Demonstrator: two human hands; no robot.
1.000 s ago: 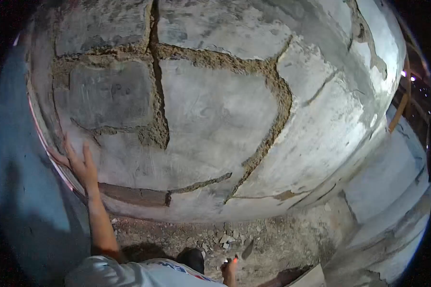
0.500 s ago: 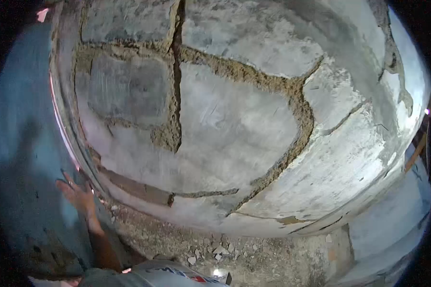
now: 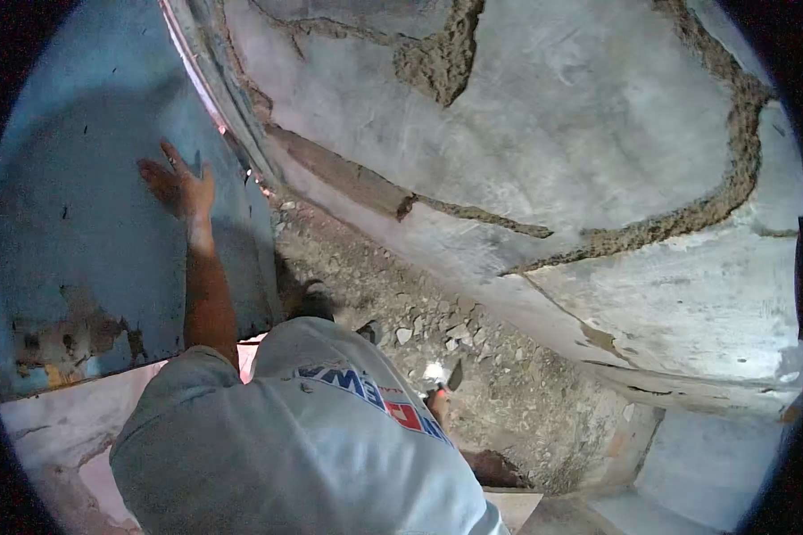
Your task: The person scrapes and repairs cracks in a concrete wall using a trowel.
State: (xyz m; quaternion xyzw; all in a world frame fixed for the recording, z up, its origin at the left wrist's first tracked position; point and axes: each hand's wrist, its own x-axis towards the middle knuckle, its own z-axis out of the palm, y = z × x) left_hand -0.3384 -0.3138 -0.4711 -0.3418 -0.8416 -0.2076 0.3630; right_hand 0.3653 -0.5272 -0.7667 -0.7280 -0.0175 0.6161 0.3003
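My left hand (image 3: 186, 189) rests against the blue panel (image 3: 107, 232) on the left, its fingers spread and nothing in it. Low in the middle, beside the shirt, part of my right hand (image 3: 437, 406) shows, closed round the red-ended handle of a small tool with a dark pointed blade (image 3: 456, 375). That blade points up over the rubble-strewn floor, next to a bright spot of light. Across the top and right stretches a grey plastered wall (image 3: 589, 134), with rough channels and cracks cut into it.
Loose plaster chips (image 3: 459, 332) lie on the dirty floor (image 3: 544, 410) along the wall's foot. A dark shoe (image 3: 312, 303) shows near the panel's lower corner. The panel's lower edge is worn, with pinkish wall (image 3: 53, 428) below it. A pale block (image 3: 513, 508) lies at the bottom.
The view has tilted down and shifted left, so more of the shirt and floor shows. My right hand and its tool's handle have come into view. My left hand is still on the panel.
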